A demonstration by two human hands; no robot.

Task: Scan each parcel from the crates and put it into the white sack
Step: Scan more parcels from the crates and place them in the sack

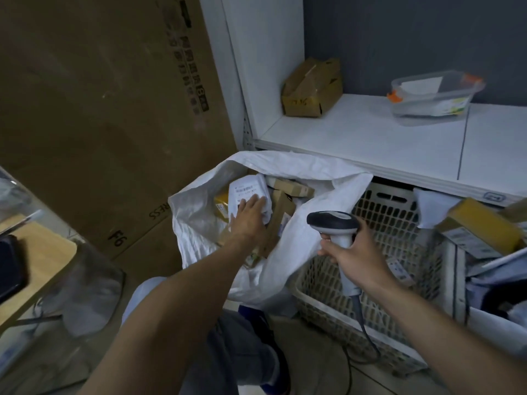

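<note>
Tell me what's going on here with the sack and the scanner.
A person is sorting parcels. Their left hand lies on a white parcel inside the open white sack, among brown boxes. Their right hand grips a handheld scanner above the near mesh crate. More parcels lie piled beside that crate.

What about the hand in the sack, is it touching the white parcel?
Touching. The head view shows the left hand lying on the white parcel inside the white sack, its fingers straight across it with no gap.
</note>
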